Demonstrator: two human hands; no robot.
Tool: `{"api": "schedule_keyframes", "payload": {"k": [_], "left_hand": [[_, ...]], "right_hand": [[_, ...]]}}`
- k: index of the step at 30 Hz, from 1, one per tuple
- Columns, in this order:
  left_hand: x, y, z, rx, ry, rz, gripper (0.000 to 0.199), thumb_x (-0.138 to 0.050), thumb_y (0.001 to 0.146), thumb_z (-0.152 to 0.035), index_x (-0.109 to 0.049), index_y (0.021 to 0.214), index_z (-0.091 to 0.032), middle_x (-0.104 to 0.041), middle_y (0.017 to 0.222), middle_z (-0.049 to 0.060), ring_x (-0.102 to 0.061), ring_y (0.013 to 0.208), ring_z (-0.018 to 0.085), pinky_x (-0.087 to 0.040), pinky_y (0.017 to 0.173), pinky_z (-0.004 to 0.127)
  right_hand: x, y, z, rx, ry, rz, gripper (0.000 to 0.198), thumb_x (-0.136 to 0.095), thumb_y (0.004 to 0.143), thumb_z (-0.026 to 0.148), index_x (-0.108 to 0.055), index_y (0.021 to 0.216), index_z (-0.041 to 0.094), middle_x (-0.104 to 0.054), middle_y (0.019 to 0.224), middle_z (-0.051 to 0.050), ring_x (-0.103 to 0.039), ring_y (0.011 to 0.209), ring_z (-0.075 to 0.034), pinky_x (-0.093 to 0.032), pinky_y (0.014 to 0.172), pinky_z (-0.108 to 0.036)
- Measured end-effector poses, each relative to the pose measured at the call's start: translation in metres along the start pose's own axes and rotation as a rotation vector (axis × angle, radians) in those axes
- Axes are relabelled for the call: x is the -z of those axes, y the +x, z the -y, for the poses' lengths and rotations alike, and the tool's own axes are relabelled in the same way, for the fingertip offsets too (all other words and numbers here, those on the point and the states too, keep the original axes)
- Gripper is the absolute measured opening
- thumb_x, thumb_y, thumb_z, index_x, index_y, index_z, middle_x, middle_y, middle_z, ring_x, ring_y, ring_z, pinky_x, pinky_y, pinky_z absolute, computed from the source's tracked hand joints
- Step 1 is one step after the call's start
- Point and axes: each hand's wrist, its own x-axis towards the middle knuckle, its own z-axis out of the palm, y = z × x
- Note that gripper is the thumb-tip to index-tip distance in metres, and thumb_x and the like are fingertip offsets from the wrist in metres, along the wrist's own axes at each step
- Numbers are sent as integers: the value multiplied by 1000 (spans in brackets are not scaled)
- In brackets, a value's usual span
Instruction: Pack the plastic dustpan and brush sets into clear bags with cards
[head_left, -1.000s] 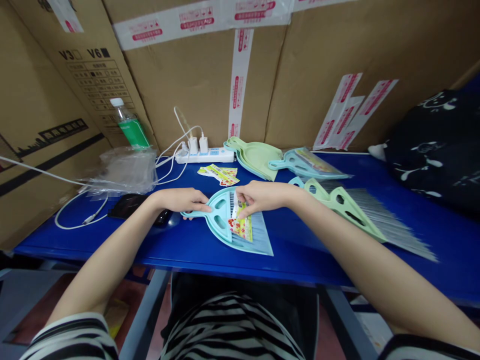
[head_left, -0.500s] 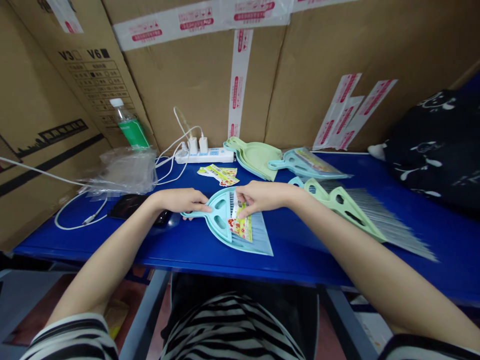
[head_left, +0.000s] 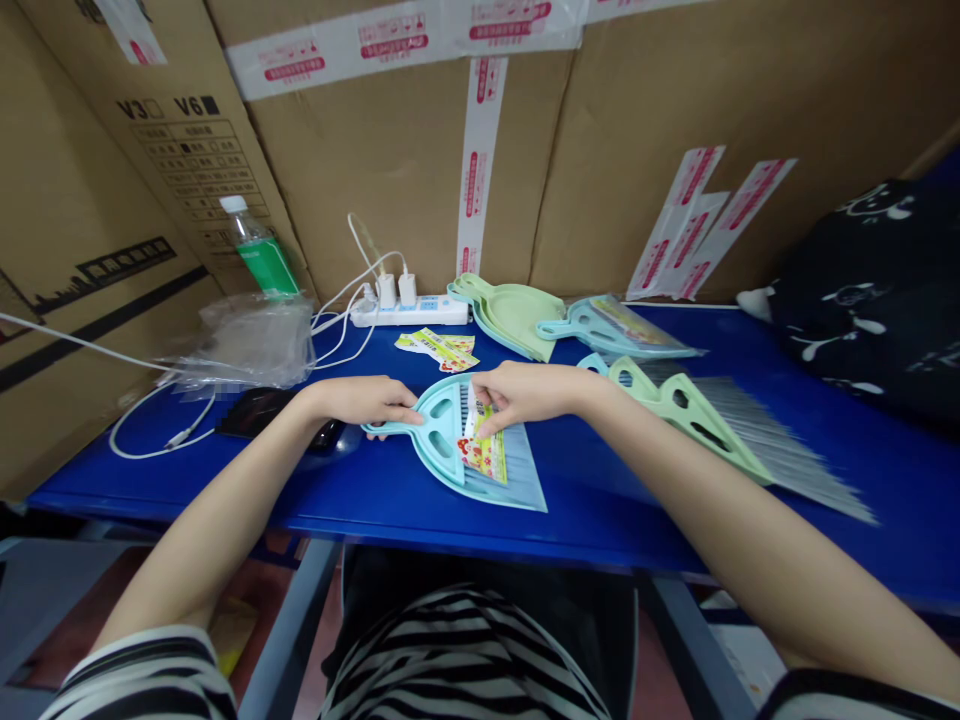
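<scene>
A light blue hand brush (head_left: 438,440) rests in a matching light blue dustpan (head_left: 491,496) near the table's front edge. Around their handles, at the left end, my left hand (head_left: 379,402) is closed, thumb on top. My right hand (head_left: 510,398) pinches a yellow and white printed label card (head_left: 484,456) lying over the bristles. Its fingertips cover the card's upper part. Behind my hands, several similar label cards (head_left: 439,348) lie loose on the table.
Stacked dustpans (head_left: 517,310), a bagged blue brush set (head_left: 622,330) and green brushes (head_left: 709,432) lie back and right. A power strip (head_left: 420,312) with cables, plastic bags (head_left: 251,345), a bottle (head_left: 262,255) and a dark bag (head_left: 870,300) stand around the blue table (head_left: 600,520).
The label card has shifted very slightly to the right over the bristles. Both hands keep their hold in nearly the same place.
</scene>
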Motion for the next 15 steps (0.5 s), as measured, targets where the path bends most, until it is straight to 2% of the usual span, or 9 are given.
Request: {"api": "schedule_keyframes", "payload": {"k": [9,15], "left_hand": [[0,0,1,-29,-6,-7,44,-46,87,-53,-44,62,-17,-35,54,-5,-33,50,8,-28,48,20],[0,0,1,-22,4,-4,44,-46,87,-53,-45,62,-17,-37,55,-4,-34,51,8,-29,48,20]], "right_hand": [[-1,1,-7,55,9,-25,33,-65,72,49,-54,85,21,-54,70,0,-49,64,-16,-31,57,-26],[0,0,-6,45,-11,-16,34,-66,71,52,-52,80,21,-51,69,1,-47,63,-16,-31,57,-27]]}}
